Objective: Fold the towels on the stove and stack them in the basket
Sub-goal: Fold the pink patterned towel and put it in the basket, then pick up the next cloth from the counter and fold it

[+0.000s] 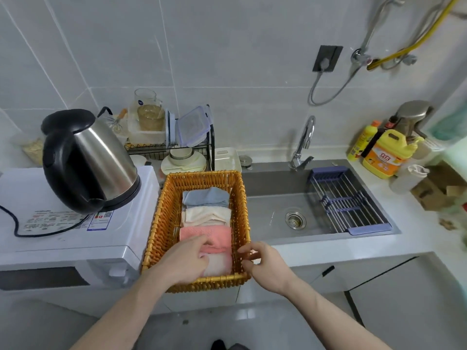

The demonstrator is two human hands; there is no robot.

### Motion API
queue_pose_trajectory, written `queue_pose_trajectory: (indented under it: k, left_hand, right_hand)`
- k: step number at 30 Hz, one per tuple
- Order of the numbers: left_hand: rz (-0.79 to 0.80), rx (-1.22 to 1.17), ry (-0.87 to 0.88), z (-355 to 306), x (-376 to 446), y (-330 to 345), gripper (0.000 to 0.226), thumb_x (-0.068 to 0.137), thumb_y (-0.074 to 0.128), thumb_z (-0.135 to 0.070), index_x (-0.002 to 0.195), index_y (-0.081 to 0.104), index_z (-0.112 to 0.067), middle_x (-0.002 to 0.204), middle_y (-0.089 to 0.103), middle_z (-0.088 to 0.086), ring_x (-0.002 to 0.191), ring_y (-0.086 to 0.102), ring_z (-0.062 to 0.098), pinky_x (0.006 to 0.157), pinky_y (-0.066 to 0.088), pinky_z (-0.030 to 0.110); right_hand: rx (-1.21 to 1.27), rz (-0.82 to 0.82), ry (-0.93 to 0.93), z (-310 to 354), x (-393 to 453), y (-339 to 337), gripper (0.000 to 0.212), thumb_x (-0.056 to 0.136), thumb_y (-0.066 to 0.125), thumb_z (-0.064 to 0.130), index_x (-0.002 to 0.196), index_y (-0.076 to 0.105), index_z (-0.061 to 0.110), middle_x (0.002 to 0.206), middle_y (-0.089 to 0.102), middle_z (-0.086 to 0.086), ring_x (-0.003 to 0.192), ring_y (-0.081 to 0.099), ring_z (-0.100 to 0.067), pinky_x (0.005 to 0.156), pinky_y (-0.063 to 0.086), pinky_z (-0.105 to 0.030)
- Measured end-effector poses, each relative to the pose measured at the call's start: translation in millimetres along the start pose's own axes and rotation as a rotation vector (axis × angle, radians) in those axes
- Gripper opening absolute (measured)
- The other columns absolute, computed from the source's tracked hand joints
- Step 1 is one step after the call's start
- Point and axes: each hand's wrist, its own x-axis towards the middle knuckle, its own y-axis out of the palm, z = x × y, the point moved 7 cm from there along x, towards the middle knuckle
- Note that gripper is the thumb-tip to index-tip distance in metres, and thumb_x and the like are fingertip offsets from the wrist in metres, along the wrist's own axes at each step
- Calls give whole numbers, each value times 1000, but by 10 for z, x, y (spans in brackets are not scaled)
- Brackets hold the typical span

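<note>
Left hand (188,258) fingers flat, pressing pale pink towel (219,263) in basket (161,223); right hand (262,266) fingers curled at rim, grip unclear; risk: pulling away rumples fold

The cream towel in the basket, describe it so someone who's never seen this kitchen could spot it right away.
Find the woven orange basket between the sink and the white appliance with the kettle. Folded towels lie in a row inside. The cream towel is second from the back, between the blue towel and the pink towel.

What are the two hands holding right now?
The left hand presses the pink towel from above; the right hand pinches the basket at its near right rim.
</note>
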Motion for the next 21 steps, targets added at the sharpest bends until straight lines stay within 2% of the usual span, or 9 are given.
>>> queue_pose_trajectory:
  k: [3,6,10,13,18,21]
  left_hand:
    - [-8,-95,76,-463,-72,-10,48,94,50,-20,136,50,-44,138,57,-21,120,56,-3,98,52,26]
    - [-30,-99,159,-1056,-152,37,45,95,53,-22,131,50,-49,121,56,-23,107,62,3,87,58,30]
    - [-32,-69,337,-1986,-230,304,45,91,55,-16,128,55,-42,129,56,-20,118,53,1,103,45,30]
    - [31,-61,451,-2698,-338,668,43,90,55,-15,122,56,-44,126,55,-27,117,52,-4,105,45,31]
    - [103,-86,617,-3818,-727,1302,45,85,56,-14,118,59,-44,125,55,-31,115,52,-10,101,45,27]
    - [164,-103,716,-4389,-1022,1720,46,85,56,-14,121,60,-42,123,52,-34,117,51,-10,101,45,29]
  right_hand:
    - [105,-110,-6,-162,-378,-380,23,91,67,23,106,68,40,121,60,19,103,62,3,85,49,-12]
    - [219,-227,28,-403,-880,-772,25,92,67,22,108,66,41,123,57,22,106,58,8,86,49,-12]
    - [290,-390,81,-853,-1718,-1306,29,90,67,22,112,66,42,124,57,23,110,58,6,92,52,-18]
    - [304,-525,139,-1246,-2486,-1693,30,90,68,23,112,65,42,122,58,21,107,58,8,87,51,-13]
    - [330,-724,246,-1887,-3761,-2156,30,91,69,23,113,64,42,118,60,19,105,59,7,79,46,-4]
    - [332,-803,312,-2215,-4431,-2324,31,91,69,27,114,62,46,121,58,22,109,58,8,76,48,-6]
